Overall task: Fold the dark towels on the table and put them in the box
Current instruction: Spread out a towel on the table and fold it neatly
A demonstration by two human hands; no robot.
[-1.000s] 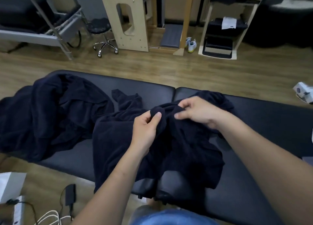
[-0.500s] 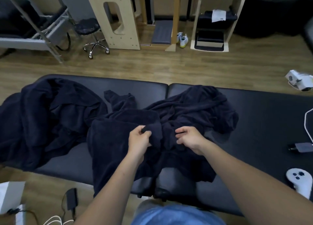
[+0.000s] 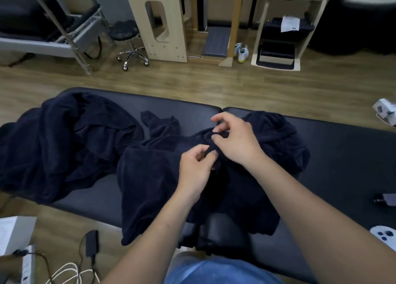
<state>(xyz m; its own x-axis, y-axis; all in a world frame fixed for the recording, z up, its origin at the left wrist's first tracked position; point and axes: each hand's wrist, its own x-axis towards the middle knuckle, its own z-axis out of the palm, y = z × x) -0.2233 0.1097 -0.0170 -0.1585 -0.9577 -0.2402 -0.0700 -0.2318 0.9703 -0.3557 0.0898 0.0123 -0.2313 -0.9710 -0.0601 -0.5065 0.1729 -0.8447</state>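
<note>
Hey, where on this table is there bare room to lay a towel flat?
The biggest bare patch is the right half of the table, between the held towel and the controller and adapter at the right edge. A smaller gap lies at the front edge between the left towel and the held towel. Left end and middle are crowded.

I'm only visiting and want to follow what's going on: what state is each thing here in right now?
Middle towel: crumpled, unfolded, pinched by both hands.
Left towel: heaped, unfolded, untouched.
Left hand: pinches a fold of the middle towel.
Right hand: pinches the same towel a little farther up.
White box: mostly out of frame; open or closed, cannot tell.
</note>
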